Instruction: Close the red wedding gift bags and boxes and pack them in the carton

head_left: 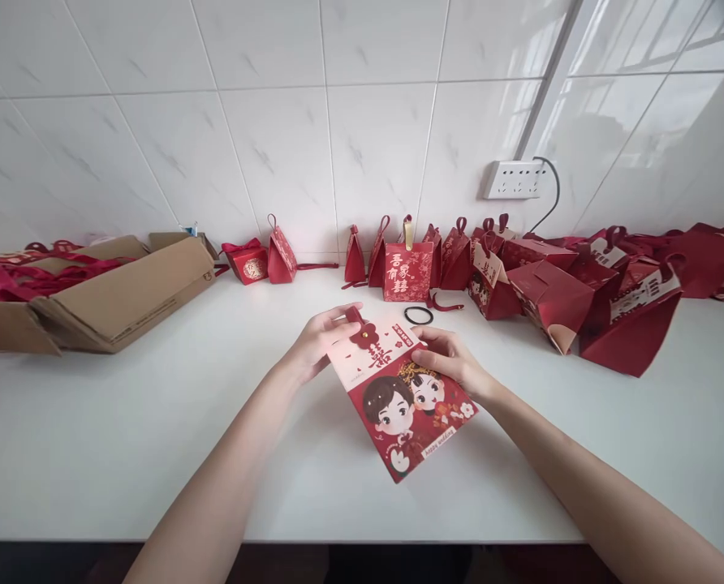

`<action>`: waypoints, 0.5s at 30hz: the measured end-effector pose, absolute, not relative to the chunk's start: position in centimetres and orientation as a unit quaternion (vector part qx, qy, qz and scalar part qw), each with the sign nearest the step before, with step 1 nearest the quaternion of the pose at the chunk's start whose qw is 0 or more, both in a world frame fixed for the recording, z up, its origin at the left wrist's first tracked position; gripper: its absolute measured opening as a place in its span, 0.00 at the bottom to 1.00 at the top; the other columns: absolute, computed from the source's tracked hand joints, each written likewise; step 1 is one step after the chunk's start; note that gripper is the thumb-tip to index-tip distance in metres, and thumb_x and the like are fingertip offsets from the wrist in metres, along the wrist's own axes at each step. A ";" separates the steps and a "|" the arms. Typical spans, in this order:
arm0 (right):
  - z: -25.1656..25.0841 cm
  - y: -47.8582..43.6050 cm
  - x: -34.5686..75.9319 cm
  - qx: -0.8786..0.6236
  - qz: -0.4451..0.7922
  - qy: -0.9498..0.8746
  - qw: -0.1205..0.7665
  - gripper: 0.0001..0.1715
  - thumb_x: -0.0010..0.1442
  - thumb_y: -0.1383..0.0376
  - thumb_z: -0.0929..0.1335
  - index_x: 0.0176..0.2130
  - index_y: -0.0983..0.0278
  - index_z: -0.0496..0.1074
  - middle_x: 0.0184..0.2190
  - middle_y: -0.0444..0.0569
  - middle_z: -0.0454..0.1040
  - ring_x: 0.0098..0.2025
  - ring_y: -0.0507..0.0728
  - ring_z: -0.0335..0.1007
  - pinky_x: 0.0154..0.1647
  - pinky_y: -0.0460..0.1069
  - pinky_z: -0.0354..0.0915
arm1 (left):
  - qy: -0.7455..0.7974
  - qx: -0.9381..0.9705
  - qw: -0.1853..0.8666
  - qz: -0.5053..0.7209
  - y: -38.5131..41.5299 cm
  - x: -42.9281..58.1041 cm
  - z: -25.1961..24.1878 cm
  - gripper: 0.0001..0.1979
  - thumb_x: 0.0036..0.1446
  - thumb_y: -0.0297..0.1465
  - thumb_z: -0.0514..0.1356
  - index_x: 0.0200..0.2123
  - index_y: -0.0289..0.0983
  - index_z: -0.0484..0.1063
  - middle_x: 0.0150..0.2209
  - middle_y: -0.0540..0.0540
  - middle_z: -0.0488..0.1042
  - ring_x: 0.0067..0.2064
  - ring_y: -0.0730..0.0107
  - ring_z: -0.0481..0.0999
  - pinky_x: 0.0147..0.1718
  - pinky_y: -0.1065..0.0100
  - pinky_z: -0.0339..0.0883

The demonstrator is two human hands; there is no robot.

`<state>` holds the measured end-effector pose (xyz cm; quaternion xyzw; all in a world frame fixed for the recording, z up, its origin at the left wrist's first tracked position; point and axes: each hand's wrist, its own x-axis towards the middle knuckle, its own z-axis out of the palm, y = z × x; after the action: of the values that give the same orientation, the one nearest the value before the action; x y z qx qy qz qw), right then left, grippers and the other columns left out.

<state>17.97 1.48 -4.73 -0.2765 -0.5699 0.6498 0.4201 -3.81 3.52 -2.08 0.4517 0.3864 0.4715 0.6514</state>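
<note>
Your two hands hold a red-and-cream box (407, 397) in front of you, its far end slanting toward the left and its near corner pointing down toward you; a soft shadow lies beneath it on the white tabletop (112, 454). Your left grip (321, 341) pinches the box at its far left corner, next to a short red strap (353, 314) and a red flower-shaped clasp (368, 333) with a gold centre. Your right grip (453, 365) pinches the right edge, thumb flat on the printed face, the other fingers partly hidden behind. Below and between both grips, the red panel bears two cartoon figures (394, 412). Just beyond the right grip lies a black ring (419, 315); farther off, between the grips and the tiled wall (277, 130), stands a square red box (408, 274) with a gold loop, small red boxes to either side of it. Well to the left of your left grip, an open cardboard carton (136, 296) contains red ribbons (51, 280). To the right of your right grip, larger red boxes (630, 324) are crowded together. Above and beyond that grip, a white power strip (514, 180) is set against the wall, a dark cable (558, 191) curving down from it.
</note>
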 end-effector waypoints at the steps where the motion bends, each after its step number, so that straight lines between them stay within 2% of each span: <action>1: -4.7 1.5 18.0 -0.277 0.649 -0.572 0.418 0.11 0.52 0.62 0.71 0.34 0.64 0.69 0.32 0.46 0.78 0.29 0.53 0.75 0.29 0.46 0.70 | 0.387 0.451 0.651 0.473 3.7 -3.9 -2.3 0.23 0.39 0.30 0.69 0.41 0.35 0.72 0.31 0.46 0.77 0.30 0.68 0.76 0.29 0.69 0.69; 4: -4.7 1.4 18.0 -0.282 0.659 -0.575 0.393 0.11 0.52 0.62 0.71 0.35 0.63 0.69 0.33 0.47 0.77 0.29 0.54 0.75 0.30 0.47 0.70 | 0.395 0.452 0.633 0.488 4.2 -4.1 -2.8 0.15 0.39 0.32 0.69 0.33 0.34 0.75 0.29 0.46 0.77 0.24 0.75 0.72 0.26 0.72 0.66; 6: -4.7 1.3 17.9 -0.288 0.664 -0.574 0.383 0.12 0.51 0.61 0.71 0.36 0.63 0.69 0.33 0.47 0.77 0.30 0.55 0.75 0.30 0.48 0.70 | 0.400 0.454 0.612 0.509 4.3 -4.2 -3.1 0.14 0.39 0.32 0.70 0.30 0.34 0.75 0.26 0.48 0.75 0.22 0.79 0.69 0.24 0.74 0.64; 10: -4.5 1.3 17.8 -0.297 0.668 -0.560 0.390 0.12 0.50 0.62 0.71 0.35 0.64 0.69 0.32 0.47 0.77 0.29 0.54 0.75 0.29 0.47 0.70 | 0.394 0.461 0.583 0.541 4.4 -4.2 -3.3 0.17 0.38 0.33 0.70 0.33 0.34 0.75 0.19 0.51 0.70 0.25 0.74 0.71 0.24 0.74 0.63; 15: -4.3 0.7 16.9 -0.299 0.713 -0.484 0.410 0.13 0.49 0.61 0.71 0.35 0.64 0.69 0.29 0.46 0.76 0.28 0.53 0.74 0.29 0.46 0.69 | 0.399 0.403 0.557 0.607 4.5 -3.8 -3.4 0.15 0.42 0.37 0.67 0.32 0.34 0.74 0.29 0.47 0.75 0.25 0.75 0.70 0.27 0.72 0.65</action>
<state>16.92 0.70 -4.26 -0.2992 -0.4836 0.7129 0.4104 -3.82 4.52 -3.37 0.4025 0.3991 0.6069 0.5572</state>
